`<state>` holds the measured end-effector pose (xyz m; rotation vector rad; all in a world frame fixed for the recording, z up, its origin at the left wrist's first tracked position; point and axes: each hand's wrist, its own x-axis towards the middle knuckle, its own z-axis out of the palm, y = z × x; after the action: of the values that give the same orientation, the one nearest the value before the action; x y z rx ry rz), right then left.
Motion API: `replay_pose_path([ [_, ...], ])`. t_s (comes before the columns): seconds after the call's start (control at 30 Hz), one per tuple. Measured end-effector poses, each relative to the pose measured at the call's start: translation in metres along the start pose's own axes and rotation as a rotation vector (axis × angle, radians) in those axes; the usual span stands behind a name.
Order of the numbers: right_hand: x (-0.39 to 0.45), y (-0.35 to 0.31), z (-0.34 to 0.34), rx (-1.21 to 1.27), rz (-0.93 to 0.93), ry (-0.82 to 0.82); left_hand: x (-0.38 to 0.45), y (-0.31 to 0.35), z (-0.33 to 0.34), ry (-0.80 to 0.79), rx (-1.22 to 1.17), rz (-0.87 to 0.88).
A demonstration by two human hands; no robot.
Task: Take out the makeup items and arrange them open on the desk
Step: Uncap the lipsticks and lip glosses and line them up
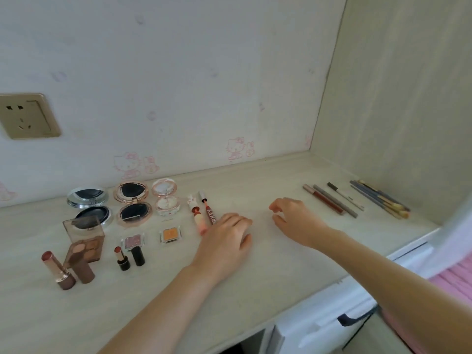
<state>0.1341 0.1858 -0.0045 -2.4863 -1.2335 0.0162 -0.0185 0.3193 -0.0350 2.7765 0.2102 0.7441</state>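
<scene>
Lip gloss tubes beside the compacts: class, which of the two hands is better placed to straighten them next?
Left. The left hand already lies beside the lip gloss tubes; the right hand hovers farther off, toward the pencils.

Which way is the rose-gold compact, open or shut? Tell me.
Open. The rose-gold compact has its lid tipped back toward the wall, showing a dark mirror, with the dark round pan exposed below, lying on the desk.

Pale wood-grain desk [268, 264]; white wall [178, 72] printed with pink cartoon cats (faded); orange eyeshadow pan [170, 234]; rose-gold compact [132, 203]; beige socket [26, 115].
</scene>
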Motion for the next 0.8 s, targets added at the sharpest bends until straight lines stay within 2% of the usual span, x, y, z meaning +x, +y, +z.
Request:
replay_pose_path([
  [0.27,-0.039,0.067,-0.02,-0.023,0.11,0.087,0.051,0.041,0.044,-0.099,-0.077,0.038],
  [0.43,-0.033,0.104,-0.031,-0.043,0.163,0.165,0.1,0.055,0.071,-0.209,-0.022,0.059],
  [0.8,0.0,0.121,-0.037,-0.168,0.22,0.173,0.18,0.059,0.104,-0.373,0.097,0.076],
])
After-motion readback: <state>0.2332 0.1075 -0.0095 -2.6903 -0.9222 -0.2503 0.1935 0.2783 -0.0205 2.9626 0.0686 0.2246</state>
